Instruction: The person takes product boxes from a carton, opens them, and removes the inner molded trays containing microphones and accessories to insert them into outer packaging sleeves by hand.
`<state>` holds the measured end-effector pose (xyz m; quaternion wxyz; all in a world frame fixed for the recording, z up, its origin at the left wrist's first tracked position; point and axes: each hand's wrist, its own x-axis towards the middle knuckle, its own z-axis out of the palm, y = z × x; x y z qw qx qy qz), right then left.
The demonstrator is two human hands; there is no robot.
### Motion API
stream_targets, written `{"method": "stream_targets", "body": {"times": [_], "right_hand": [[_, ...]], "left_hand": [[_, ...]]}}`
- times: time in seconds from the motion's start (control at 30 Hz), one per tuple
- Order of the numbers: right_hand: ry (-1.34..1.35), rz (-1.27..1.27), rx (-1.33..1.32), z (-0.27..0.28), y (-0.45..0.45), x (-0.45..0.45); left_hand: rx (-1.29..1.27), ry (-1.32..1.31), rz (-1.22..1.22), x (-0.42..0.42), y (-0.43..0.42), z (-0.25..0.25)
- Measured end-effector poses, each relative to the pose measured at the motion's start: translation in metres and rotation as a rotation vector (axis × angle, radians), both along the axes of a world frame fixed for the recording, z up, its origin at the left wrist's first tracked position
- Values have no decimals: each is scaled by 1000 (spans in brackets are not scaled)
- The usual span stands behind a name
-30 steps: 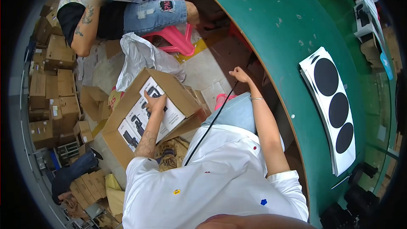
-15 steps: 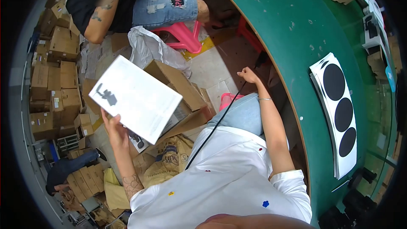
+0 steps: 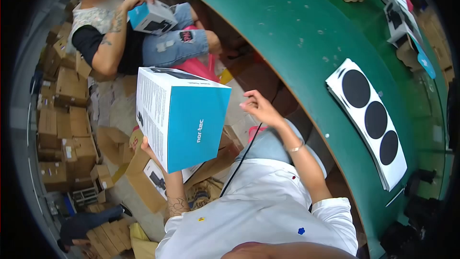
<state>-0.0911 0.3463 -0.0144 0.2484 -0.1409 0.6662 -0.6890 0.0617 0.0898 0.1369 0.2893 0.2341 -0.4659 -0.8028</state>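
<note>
My left hand [image 3: 146, 146] is closed on a white and teal product box [image 3: 198, 123], gripping it from its lower left side. Most of its fingers are hidden behind the box. The teal end with the "nor-tec" lettering faces me. To the right of the box, my right hand [image 3: 262, 109] is raised with loosely bent, spread fingers and holds nothing. A small gap separates it from the box. Below the held box, an open cardboard carton [image 3: 143, 182] contains a similar white box [image 3: 155, 177] with a dark printed picture.
A green curved table [image 3: 268, 24] bears a stack of white sheets with black circles [image 3: 375, 120]. A seated co-worker [image 3: 115, 33] holds a similar box [image 3: 152, 17]. Stacked cartons [image 3: 72, 84] line the left, where another person [image 3: 91, 223] bends down. A black cable [image 3: 243, 157] crosses my lap.
The product box has turned from its white face to its teal end and moved right. My right hand has come closer to it with fingers spread. The co-worker has lowered their box.
</note>
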Motion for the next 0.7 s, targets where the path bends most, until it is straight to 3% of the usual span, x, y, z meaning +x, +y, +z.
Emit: {"method": "stream_targets", "body": {"times": [0.03, 0.1, 0.2, 0.4, 0.53, 0.7], "right_hand": [[60, -27, -74, 39, 4, 14], [16, -19, -304, 111, 15, 40], [48, -113, -384, 165, 21, 73], [45, -287, -397, 173, 20, 84], [-9, -382, -380, 164, 25, 88], [-46, -380, -394, 164, 34, 88]], "left_hand": [[136, 87, -112, -4, 1, -10], [163, 83, -183, -18, 24, -2], [269, 151, -373, -31, 38, -5], [481, 230, -537, -41, 59, -22], [212, 83, -516, -39, 79, -9], [183, 59, -525, -38, 73, -12]]}}
